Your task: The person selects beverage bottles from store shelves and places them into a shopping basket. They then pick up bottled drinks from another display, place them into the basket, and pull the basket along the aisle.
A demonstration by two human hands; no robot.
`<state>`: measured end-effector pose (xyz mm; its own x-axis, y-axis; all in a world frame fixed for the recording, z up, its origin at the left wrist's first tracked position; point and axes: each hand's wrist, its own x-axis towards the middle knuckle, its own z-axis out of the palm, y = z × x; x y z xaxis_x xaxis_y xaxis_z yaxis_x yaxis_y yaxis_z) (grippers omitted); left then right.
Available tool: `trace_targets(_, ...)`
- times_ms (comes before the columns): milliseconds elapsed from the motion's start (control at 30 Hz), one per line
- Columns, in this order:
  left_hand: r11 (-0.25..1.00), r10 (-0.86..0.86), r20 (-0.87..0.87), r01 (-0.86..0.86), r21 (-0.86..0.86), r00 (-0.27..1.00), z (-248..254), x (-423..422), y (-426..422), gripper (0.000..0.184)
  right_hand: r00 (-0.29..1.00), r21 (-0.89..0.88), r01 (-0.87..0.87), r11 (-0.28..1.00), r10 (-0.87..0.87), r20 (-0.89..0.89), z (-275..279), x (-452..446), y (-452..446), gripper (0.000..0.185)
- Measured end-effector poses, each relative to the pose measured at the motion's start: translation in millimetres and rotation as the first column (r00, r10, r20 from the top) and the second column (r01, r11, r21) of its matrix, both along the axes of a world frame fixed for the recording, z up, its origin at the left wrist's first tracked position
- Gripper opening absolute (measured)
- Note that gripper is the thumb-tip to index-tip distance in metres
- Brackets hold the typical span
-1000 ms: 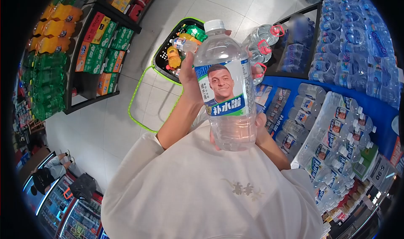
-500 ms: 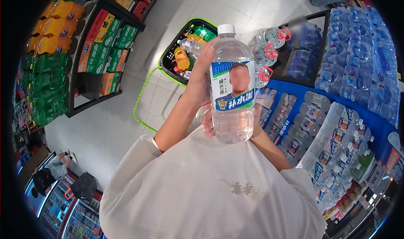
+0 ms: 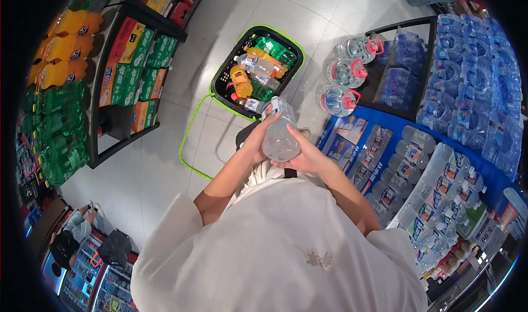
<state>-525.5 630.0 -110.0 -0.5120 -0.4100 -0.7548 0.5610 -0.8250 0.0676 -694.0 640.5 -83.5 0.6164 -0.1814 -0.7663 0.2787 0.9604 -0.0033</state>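
Note:
A large clear drink bottle (image 3: 280, 141) is between my two hands in front of my waist, its base turned toward me and its top tipped away toward the basket. My left hand (image 3: 258, 142) wraps its left side. On the right and from below, my right hand (image 3: 307, 155) grips it near the base. Only part of the label shows, and the cap is hidden. Just beyond the bottle stands a black shopping basket (image 3: 219, 87) with a green rim, holding several bottles, among them an orange drink bottle (image 3: 240, 81) and a green bottle (image 3: 276, 49).
Large water jugs (image 3: 347, 73) with red handles stand on the floor at right. Beside them, a blue display (image 3: 379, 125) holds rows of bottles, with wrapped water packs (image 3: 445, 86) behind. Shelves of boxed drinks (image 3: 129, 75) line the left. A person (image 3: 69, 243) is at lower left.
The bottle has gone down and tipped away from me; its label no longer faces me. Both hands have lowered with it, and more of the basket shows.

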Motion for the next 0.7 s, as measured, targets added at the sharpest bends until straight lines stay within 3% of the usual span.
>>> trace_targets(67,1.0,-0.013,-0.027,0.014,0.01,1.0,-24,4,0,0.052,1.0,0.097,-0.029,0.995,0.03,-0.008,-18,4,-3,0.069)
trace_targets(167,0.999,0.002,-0.026,-0.001,0.034,1.0,-55,7,-6,0.05,0.996,0.089,-0.061,0.994,0.066,-0.063,-44,7,-3,0.069)
trace_targets(267,0.995,0.035,-0.045,-0.031,0.095,0.998,-114,13,-15,0.051,0.921,-0.012,-0.211,0.977,0.195,-0.337,-116,-14,15,0.065)
trace_targets(333,0.989,0.047,-0.034,-0.042,0.145,0.998,-190,23,-19,0.054,0.777,-0.256,-0.321,0.912,0.1,-0.621,-130,-37,29,0.056)
trace_targets(400,0.981,0.042,0.006,-0.042,0.187,0.999,-270,41,-24,0.057,0.604,-0.341,-0.4,0.85,-0.035,-0.796,-154,-77,59,0.037)
trace_targets(433,0.993,-0.034,0.299,-0.002,0.122,0.954,-270,50,-33,0.061,0.54,-0.301,-0.471,0.829,0.001,-0.841,-166,-105,80,0.034)
trace_targets(500,0.992,-0.105,0.787,0.124,0.037,0.608,-265,68,-50,0.07,0.504,-0.096,-0.324,0.941,0.086,-0.859,-167,-147,120,0.026)
trace_targets(567,0.956,-0.251,0.91,0.23,0.181,0.328,-367,100,-47,0.088,0.498,0.023,-0.11,0.994,0.075,-0.864,-163,-182,173,0.022)
trace_targets(633,0.894,-0.355,0.92,0.348,0.282,0.167,-350,124,-70,0.096,0.411,0.156,-0.122,0.98,0.194,-0.891,-144,-192,212,0.023)
trace_targets(700,0.858,-0.328,0.94,0.445,0.256,0.092,-369,146,-80,0.1,0.404,0.264,-0.107,0.958,0.285,-0.869,-121,-186,242,0.026)
